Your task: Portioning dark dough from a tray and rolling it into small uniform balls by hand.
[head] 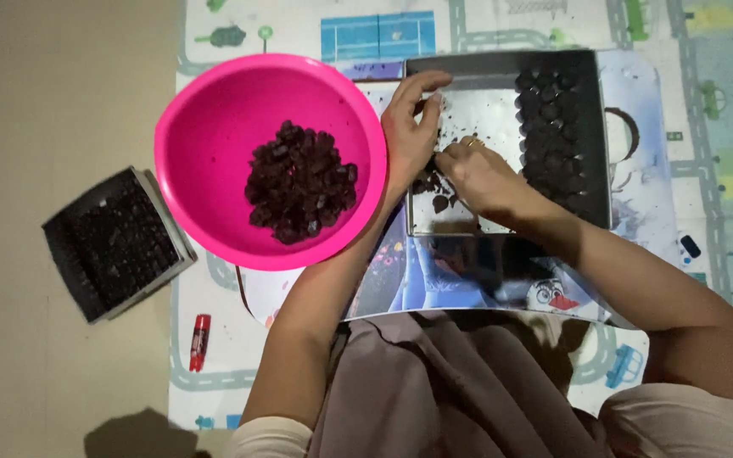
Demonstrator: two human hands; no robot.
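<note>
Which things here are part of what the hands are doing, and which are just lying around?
In use: left hand and right hand over the metal tray; dark balls lined up in it; pink bowl of dark pieces.

Lying about: full tray on the floor; red tube; play mat.

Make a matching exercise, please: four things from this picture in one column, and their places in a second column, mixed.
1. pink bowl
2. red tube
3. full dark tray
4. metal tray

a. under both hands
b. on the bare floor, far left
c. on the play mat, below the bowl
d. left of the left hand

Pairs: 1-d, 2-c, 3-b, 4-a
</note>
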